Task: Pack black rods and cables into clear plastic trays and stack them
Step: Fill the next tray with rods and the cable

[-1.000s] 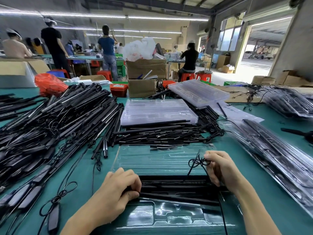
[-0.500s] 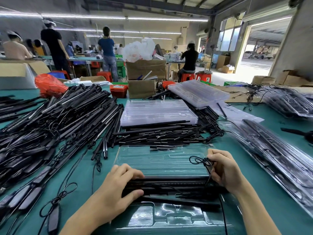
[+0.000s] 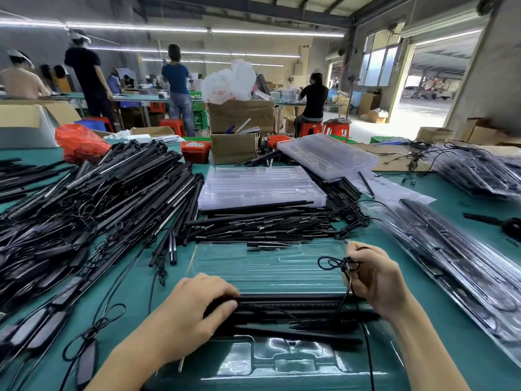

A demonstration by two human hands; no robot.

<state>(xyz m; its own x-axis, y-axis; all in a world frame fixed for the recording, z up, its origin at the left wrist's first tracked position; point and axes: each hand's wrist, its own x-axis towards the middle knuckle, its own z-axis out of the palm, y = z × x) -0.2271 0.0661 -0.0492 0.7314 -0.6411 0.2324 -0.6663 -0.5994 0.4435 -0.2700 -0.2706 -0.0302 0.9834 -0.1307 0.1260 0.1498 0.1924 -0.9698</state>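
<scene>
Glossy clear plastic tray [image 3: 282,365]; matt black rods [image 3: 293,306].

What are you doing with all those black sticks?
A person is packing black rods into a clear tray on a green table. The left hand grips the rods' ends lying across the tray. The right hand pinches a small tied cable just above the tray. A big heap of loose rods waits on the left, empty trays sit behind, and filled trays lie on the right.
</scene>
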